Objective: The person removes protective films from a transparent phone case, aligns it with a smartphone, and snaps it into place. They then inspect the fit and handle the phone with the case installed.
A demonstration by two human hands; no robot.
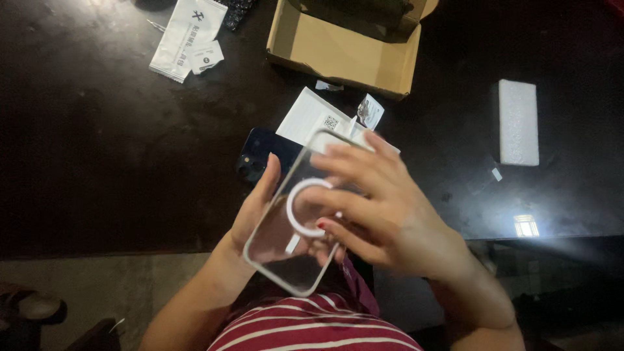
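I hold a clear phone case (286, 250) with a white ring on its back above my lap, at the near edge of a dark table (117, 149). My left hand (257, 205) cradles it from below, thumb up along its left edge. My right hand (380, 211) lies over the case's right side, fingers spread across the top edge and the ring. A dark blue phone (263, 153) lies face down on the table just beyond the case, partly hidden by it.
An open cardboard box (344, 49) stands at the back centre. White leaflets (312, 117) and a small packet (370, 112) lie before it. A white pouch with a tag (188, 36) sits back left; a white foam block (518, 121) lies right.
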